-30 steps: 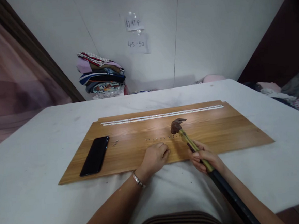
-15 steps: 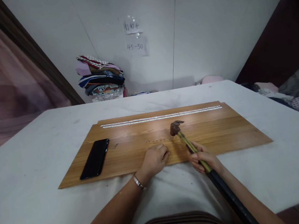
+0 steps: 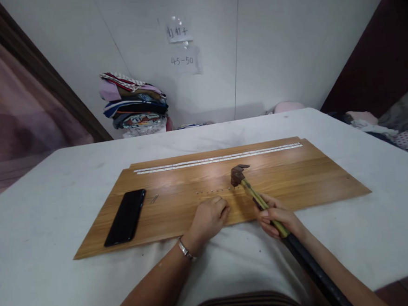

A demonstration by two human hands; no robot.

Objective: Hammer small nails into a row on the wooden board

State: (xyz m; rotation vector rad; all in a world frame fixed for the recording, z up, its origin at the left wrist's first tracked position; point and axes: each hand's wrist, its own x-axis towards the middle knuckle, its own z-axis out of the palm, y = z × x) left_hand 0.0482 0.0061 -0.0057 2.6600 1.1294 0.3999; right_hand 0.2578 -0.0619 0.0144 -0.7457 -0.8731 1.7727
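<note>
My right hand (image 3: 276, 217) is wrapped around the handle of a claw hammer (image 3: 261, 201) with a rusty brown head and a black lower grip. The hammer head is at the right end of a row of small nails (image 3: 217, 190) standing in a wood-grain board (image 3: 296, 179). I cannot tell whether the head touches a nail. My left hand (image 3: 210, 216) rests as a loose fist on the board's near part, just below the nails, with nothing visible in it. Loose nails (image 3: 154, 199) lie on the board, left of the row.
A black phone (image 3: 125, 217) lies on the board's left end. Two white measuring strips (image 3: 218, 159) run along its far side. The board lies on a white-covered table (image 3: 363, 235). Folded clothes (image 3: 135, 102) are stacked beyond the far edge, against the wall.
The view has shifted slightly, so the board and table sit a little further left. Both hands and the hammer keep nearly the same place over the board.
</note>
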